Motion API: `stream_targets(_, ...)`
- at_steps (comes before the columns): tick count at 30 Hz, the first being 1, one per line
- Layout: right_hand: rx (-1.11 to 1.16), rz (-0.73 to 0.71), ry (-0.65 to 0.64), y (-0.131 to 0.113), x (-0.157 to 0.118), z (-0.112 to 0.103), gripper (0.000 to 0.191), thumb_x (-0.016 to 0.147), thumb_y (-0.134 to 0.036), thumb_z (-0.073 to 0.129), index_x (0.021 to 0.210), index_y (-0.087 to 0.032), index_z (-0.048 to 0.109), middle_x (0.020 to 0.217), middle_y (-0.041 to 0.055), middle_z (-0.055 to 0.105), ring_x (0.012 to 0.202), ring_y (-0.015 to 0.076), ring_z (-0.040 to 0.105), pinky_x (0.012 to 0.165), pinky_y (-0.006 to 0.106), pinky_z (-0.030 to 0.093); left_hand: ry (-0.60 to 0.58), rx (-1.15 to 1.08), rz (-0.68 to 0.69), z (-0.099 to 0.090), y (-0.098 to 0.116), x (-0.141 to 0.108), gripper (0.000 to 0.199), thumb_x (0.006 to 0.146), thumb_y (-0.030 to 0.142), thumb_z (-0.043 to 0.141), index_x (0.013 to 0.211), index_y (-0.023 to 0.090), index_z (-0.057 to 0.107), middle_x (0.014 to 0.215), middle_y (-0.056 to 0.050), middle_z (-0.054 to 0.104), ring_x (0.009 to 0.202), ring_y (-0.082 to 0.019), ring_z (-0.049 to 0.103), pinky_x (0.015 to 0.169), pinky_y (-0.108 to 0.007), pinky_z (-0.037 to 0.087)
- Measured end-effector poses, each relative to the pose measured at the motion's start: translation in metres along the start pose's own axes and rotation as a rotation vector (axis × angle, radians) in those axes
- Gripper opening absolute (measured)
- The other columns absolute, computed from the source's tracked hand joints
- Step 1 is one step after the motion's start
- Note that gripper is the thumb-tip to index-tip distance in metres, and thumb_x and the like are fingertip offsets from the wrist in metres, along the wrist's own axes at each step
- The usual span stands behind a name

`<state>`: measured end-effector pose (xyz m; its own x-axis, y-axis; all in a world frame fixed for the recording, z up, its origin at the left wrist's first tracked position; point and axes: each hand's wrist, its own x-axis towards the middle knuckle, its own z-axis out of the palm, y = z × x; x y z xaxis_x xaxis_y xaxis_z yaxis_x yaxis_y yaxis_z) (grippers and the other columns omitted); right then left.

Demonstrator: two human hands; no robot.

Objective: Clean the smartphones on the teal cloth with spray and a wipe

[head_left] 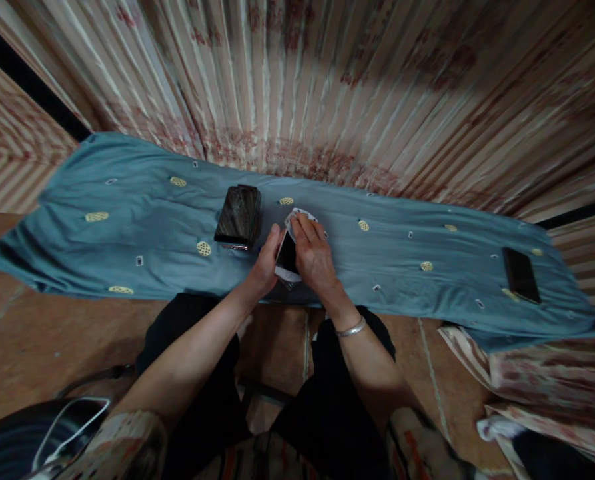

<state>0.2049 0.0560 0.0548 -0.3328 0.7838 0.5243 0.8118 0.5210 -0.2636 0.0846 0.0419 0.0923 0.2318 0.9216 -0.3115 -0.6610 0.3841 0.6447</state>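
A white-framed smartphone (288, 257) with a dark screen is in front of me, above the front part of the cloth-covered surface. My left hand (266, 261) grips its left edge, with the thumb along the side. Over the upper right of the screen lies my right hand (314, 253), fingers together on a pale cloth (296, 214) that sticks out past the fingertips. Part of the screen is hidden under that hand. Something dark shows just below the phone's bottom edge; I cannot make it out. To the left sits a stack of dark smartphones (238, 215), the top one glossy.
A blue-green sheet (142, 227) with yellow pineapple prints covers the long, narrow surface. One dark phone (521, 275) lies at its far right. A pleated floral curtain (287, 100) hangs behind. At the lower left is a dark round seat (12, 440) with a white cable (72, 402).
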Motion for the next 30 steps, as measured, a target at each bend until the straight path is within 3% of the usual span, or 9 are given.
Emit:
stream_targets(6, -0.011, 0.013, 0.018, 0.005, -0.002, 0.001, 0.060, 0.099, -0.002, 0.037, 0.156, -0.010, 0.054, 0.156, 0.0185, 0.061, 0.145, 0.0300, 0.056, 0.127, 0.054, 0.045, -0.025, 0.001, 0.015, -0.002, 0.002, 0.000, 0.055, 0.112, 0.046, 0.030, 0.134, 0.020, 0.074, 0.107, -0.008, 0.084, 0.119, -0.030, 0.075, 0.103, -0.040, 0.058)
stream_targets(12, -0.026, 0.075, -0.003, 0.007, -0.006, -0.005, 0.059, 0.099, -0.001, 0.038, 0.154, -0.009, 0.056, 0.156, 0.0198, 0.061, 0.144, 0.0302, 0.057, 0.124, 0.054, 0.047, -0.028, -0.019, -0.010, -0.005, 0.005, 0.000, 0.060, 0.109, 0.058, 0.040, 0.140, 0.017, 0.071, 0.110, -0.010, 0.084, 0.108, -0.030, 0.078, 0.098, -0.039, 0.059)
stream_targets(16, -0.021, 0.102, -0.005, 0.008, -0.007, -0.005, 0.055, 0.100, -0.002, 0.039, 0.152, -0.007, 0.058, 0.156, 0.0218, 0.060, 0.143, 0.0310, 0.057, 0.123, 0.054, 0.048, -0.049, -0.037, -0.026, -0.005, 0.007, -0.001, 0.063, 0.110, 0.058, 0.035, 0.142, 0.015, 0.070, 0.107, -0.011, 0.084, 0.104, -0.030, 0.079, 0.096, -0.039, 0.060)
stream_targets(30, -0.012, 0.050, 0.026, 0.011, -0.010, -0.001, 0.057, 0.099, -0.002, 0.038, 0.153, -0.010, 0.057, 0.155, 0.0191, 0.061, 0.143, 0.0303, 0.057, 0.124, 0.054, 0.048, -0.029, -0.041, -0.020, -0.007, 0.004, 0.002, 0.057, 0.108, 0.057, 0.044, 0.141, 0.019, 0.071, 0.111, -0.010, 0.084, 0.105, -0.030, 0.079, 0.096, -0.040, 0.060)
